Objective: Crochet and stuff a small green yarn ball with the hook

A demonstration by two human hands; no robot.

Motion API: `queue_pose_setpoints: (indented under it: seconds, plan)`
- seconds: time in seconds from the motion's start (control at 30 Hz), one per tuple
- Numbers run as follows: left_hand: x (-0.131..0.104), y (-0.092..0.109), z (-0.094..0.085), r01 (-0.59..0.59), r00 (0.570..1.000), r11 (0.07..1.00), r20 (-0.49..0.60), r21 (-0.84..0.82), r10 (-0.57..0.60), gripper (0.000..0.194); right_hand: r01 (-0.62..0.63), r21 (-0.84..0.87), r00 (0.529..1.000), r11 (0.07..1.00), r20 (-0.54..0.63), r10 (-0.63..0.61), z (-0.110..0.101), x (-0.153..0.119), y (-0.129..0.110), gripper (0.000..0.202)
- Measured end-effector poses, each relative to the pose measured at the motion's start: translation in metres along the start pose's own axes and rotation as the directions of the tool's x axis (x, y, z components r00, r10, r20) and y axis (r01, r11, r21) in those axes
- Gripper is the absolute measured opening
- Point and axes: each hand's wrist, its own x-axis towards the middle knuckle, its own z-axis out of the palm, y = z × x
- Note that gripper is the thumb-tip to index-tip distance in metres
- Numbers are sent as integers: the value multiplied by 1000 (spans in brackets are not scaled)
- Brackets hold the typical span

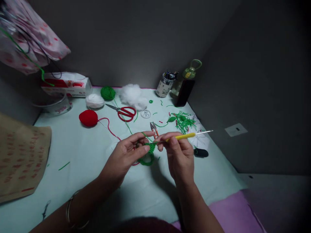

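My left hand (126, 152) pinches a small piece of green crochet work (152, 148), which has an open loop hanging below. Its index finger is stretched out with green yarn running by it. Between the fingers of my right hand (181, 153) lies a yellow-handled crochet hook (181, 137), one metal end at the green stitches and the other pointing right. Green yarn leads back to a green ball (108, 93). Red yarn passes behind my left hand from a red ball (88, 118). Just beyond my fingers are orange-handled thread snips (153, 127).
Red-handled scissors (126, 114), a white yarn ball (94, 101) and white stuffing (133, 96) lie at the back. A pen cup (164, 86), bottle (189, 76) and dark phone (185, 93) stand back right. Green scraps (183, 122) lie right; a paper bag (21, 158) stands left.
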Motion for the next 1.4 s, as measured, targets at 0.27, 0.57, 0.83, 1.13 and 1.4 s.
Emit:
queue_pose_setpoints:
  seconds: [0.27,0.57,0.83,1.13,1.4]
  plan:
    - [-1,-1,5,-121,985,992,-117,31,124,35,414,-535,910,736,226,-348,2,-9,0,25]
    - [5,-3,4,95,993,927,96,-362,-64,44,356,-407,929,841,61,-364,2,-8,1,26]
    - [2,-6,4,-46,999,990,-15,-132,44,48,307,-406,952,861,134,-276,6,-6,2,25]
    - [5,2,7,169,984,874,121,-455,-127,34,363,-428,926,828,62,-373,1,-9,1,28]
    - [4,-6,4,-29,994,982,96,-185,47,35,124,-223,992,967,18,-123,5,-1,4,15]
